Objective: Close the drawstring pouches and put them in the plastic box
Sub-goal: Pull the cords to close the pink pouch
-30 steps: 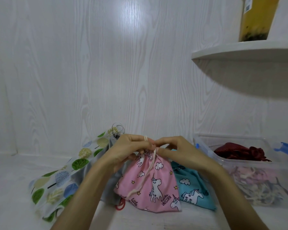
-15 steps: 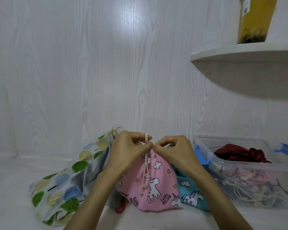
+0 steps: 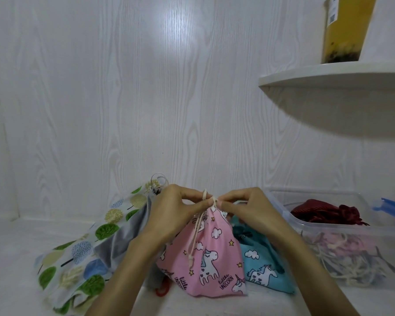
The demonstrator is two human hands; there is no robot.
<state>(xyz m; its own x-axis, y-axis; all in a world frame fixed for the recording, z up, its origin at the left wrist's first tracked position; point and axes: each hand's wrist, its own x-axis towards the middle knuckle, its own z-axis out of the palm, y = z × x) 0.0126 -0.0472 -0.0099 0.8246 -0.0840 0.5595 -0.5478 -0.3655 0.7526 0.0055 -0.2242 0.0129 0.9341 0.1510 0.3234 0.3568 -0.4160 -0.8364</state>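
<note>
- Two hands meet at the gathered neck of the pink unicorn pouch [image 3: 211, 256]: the left hand [image 3: 176, 213] and the right hand [image 3: 249, 209] each pinch the cream drawstring [image 3: 209, 199] with curled fingers, fingertips nearly touching.
- Below the hands, the soft cotton pouch hangs in a rounded cone, its base on the white desk [image 3: 9, 247]; a loose cord end dangles down its front.
- Just right of it lies a teal unicorn pouch [image 3: 263, 267], partly under the right forearm.
- To the left slump a grey pouch [image 3: 121, 242] and a tree-print pouch [image 3: 78, 256].
- Farther right stands the clear plastic box [image 3: 342, 226], holding a crumpled dark red pouch [image 3: 324, 212] and pale cords.
- Above, a curved white shelf [image 3: 328, 76] carries a yellow cup [image 3: 344, 30].
</note>
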